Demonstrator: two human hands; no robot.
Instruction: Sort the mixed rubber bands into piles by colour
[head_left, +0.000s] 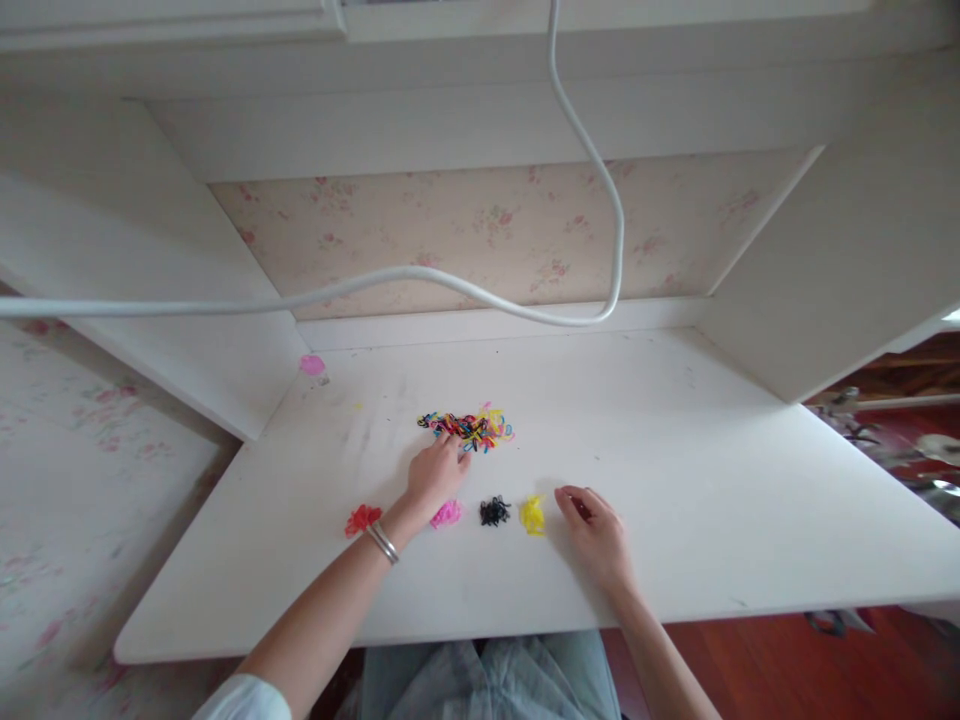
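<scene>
Small colourful rubber bands lie in a mixed pile (480, 428) on the white desk. My left hand (437, 472) reaches to the near edge of this pile, its fingertips touching the bands and its thumb a little apart from the fingers. Nearer me is a row of single-colour heaps: red bands (363, 519), pink bands (446, 514), black bands (495, 511) and yellow bands (532, 515). My left forearm partly covers the space between red and pink. Just right of the yellow heap, my right hand (598, 532) rests with curled fingers, thumb and forefinger pinched; anything between them is too small to make out.
A white cable (405, 272) hangs across the view above the desk (712, 500). Side panels (832, 230) and a back wall with floral paper (495, 230) enclose the far part. A pink patch (312, 365) marks the far left corner.
</scene>
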